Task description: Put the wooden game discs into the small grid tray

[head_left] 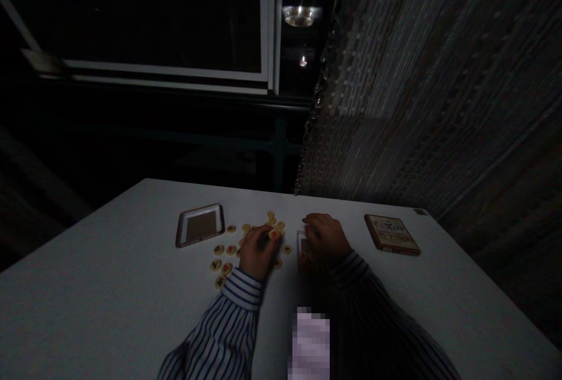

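Note:
My left hand (258, 251) pinches a round Chinese chess piece (274, 233) with a red mark between thumb and fingertips, just above the table. Loose chess pieces lie around it, some with dark marks, such as a piece (219, 249) on the left, and some red, such as a piece (226, 269) near the cuff. My right hand (327, 238) arches over a small pale-rimmed tray (300, 235), its fingers bent and apart. Several chess pieces (304, 258) show dimly in that tray below the palm; the rest is hidden by the hand and shadow.
An open box lid or tray (179, 232) with a brown inside lies at the left. A closed flat box (392, 233) with printed writing rests at the right. Beyond the white table (132, 286) hang a bead curtain (377, 105) and a window frame (270, 28). The light is dim.

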Demonstrator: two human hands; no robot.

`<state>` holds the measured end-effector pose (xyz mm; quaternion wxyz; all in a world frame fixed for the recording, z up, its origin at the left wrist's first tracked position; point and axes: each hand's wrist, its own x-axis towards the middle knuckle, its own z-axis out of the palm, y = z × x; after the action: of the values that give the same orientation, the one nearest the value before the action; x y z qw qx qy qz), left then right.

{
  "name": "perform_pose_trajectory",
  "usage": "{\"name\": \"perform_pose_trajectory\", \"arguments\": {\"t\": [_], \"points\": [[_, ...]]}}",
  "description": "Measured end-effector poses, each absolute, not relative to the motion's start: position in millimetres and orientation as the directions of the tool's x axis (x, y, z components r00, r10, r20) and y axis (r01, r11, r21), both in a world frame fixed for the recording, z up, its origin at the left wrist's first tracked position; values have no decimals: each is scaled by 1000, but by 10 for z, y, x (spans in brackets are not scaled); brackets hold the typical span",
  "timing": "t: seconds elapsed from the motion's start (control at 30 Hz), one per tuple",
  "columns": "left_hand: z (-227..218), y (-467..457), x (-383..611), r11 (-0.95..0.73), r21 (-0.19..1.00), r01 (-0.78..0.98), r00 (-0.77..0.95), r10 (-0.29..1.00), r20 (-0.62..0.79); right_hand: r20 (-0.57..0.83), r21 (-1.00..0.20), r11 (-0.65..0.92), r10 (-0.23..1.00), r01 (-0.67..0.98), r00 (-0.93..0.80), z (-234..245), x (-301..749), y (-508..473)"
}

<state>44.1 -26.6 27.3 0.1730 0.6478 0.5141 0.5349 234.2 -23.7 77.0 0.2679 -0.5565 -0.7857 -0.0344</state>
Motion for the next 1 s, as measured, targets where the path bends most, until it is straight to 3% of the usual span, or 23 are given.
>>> {"name": "perform_pose_trajectory", "arguments": {"t": [0.43, 0.67, 1.0], "points": [[333, -361, 574, -392, 880, 269, -106, 896, 431, 421, -244, 419, 858, 875, -294, 815, 2522, -319], [347, -381, 688, -297, 950, 91, -130, 943, 307, 375, -262, 420, 874, 869, -309, 914, 2575, -372], [483, -430, 825, -260, 966, 2, -124, 958, 258, 359, -263, 423, 877, 867, -319, 984, 2640, -390]]}}
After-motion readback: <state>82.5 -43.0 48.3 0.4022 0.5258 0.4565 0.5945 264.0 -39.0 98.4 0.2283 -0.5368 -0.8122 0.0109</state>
